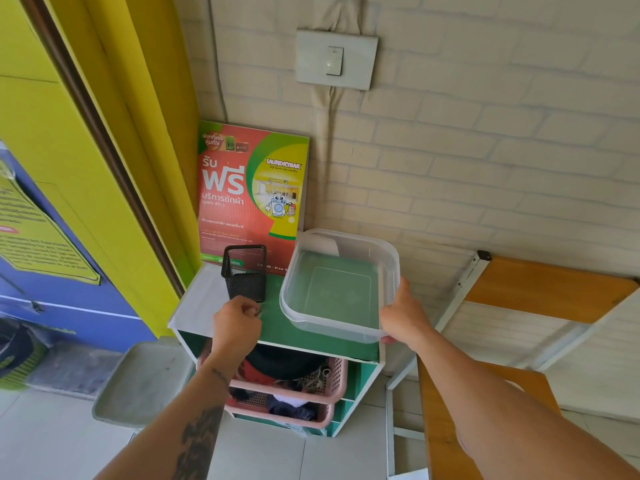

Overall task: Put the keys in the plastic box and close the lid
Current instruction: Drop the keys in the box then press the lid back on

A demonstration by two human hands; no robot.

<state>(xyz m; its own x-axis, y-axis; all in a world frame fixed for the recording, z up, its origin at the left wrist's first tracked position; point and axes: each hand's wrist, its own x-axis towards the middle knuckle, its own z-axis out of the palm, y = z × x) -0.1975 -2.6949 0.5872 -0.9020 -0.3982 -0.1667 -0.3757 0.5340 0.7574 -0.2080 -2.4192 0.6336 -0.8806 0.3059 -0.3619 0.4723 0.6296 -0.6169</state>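
Note:
A clear plastic box [337, 284] stands open and empty on the green top of a small shelf unit [277, 332]. My right hand [403, 315] grips its near right corner. My left hand [237, 323] is closed just in front of a black mesh holder [245, 273], with a bit of metal, apparently the keys [259, 311], showing at the fingertips. A pale sheet tucked at the box's far left edge may be the lid; I cannot tell.
A red and green laundry poster [251, 192] leans on the brick wall behind the shelf. Pink baskets [311, 389] of clothes fill the shelves below. A wooden-and-metal frame [485, 341] stands to the right, a grey stool [138, 382] to the left.

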